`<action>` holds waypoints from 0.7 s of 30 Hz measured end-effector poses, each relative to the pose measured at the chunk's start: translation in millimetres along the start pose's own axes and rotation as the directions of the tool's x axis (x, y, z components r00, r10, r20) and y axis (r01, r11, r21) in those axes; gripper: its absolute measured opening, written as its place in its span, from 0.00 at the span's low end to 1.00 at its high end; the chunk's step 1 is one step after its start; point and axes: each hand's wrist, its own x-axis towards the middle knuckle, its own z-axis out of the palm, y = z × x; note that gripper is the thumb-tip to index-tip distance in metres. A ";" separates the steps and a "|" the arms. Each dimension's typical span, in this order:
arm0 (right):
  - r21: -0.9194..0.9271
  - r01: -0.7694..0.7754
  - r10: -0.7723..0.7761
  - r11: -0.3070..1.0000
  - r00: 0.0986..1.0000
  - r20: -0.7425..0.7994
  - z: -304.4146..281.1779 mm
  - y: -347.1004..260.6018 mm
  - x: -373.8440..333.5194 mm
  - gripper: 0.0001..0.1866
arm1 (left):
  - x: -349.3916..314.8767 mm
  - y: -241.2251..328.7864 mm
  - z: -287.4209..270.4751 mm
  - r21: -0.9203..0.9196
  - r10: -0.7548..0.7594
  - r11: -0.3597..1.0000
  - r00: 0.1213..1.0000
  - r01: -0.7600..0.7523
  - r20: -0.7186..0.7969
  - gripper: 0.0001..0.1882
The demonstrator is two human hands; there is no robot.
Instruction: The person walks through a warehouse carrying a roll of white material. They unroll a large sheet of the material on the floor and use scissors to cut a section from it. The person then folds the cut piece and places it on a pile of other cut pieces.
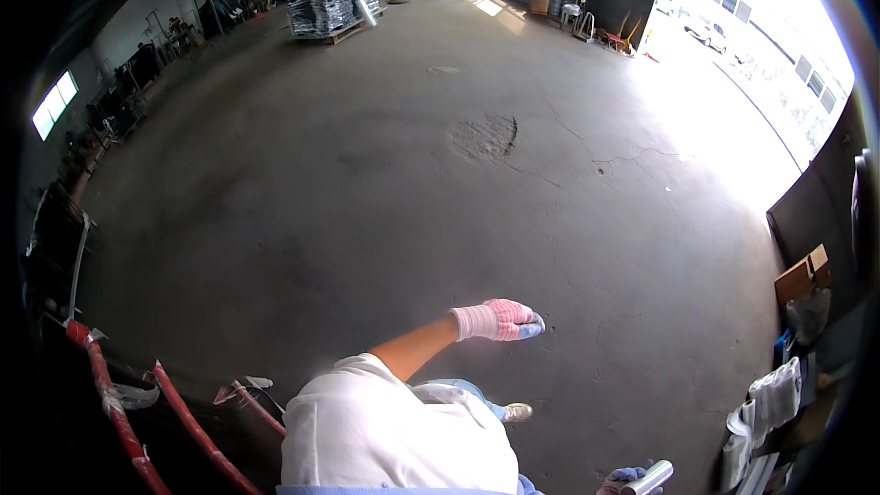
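My left hand [515, 320], in a pink-and-white striped glove with bluish fingertips, reaches across in front of my body above the concrete floor [394, 229]. Its fingers are loosely bent, and nothing shows in them. At the lower edge, my right hand [616, 478], in a blue and pink glove, is closed round a shiny silvery cylinder [653, 477]. The cylinder's lower part is cut off by the picture's edge, and its kind cannot be made out. One light-coloured shoe [518, 412] shows below my left hand.
Red tubes [197, 426] with torn wrapping stand at lower left. Film-wrapped stacks on a pallet [332, 35] are far off. A rough patch [486, 137] and cracks mark the floor. Cardboard boxes [802, 277] and plastic-wrapped goods [775, 399] line the right, below a bright doorway.
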 end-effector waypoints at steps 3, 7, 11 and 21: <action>-0.046 -0.121 0.126 0.992 0.984 0.128 -38.5 -84.6 32.9 0.26 | 60.6 48.8 38.7 0.132 0.149 0.980 0.989 -0.151 0.020 0.13; -0.236 0.140 -0.198 0.962 0.949 -0.243 -75.2 -168.2 26.4 0.29 | 150.6 153.4 122.4 0.178 0.472 0.862 0.880 -0.474 0.057 0.12; -0.404 0.314 -0.467 0.859 0.804 -0.369 -123.6 -263.8 -27.5 0.37 | 200.2 293.1 248.0 -0.161 0.862 0.475 0.421 -0.865 0.282 0.12; 0.005 0.724 -0.698 0.690 0.666 -0.262 -201.1 -419.6 19.9 0.27 | 297.1 425.8 523.4 -0.486 0.490 0.369 -0.279 -0.792 0.826 0.18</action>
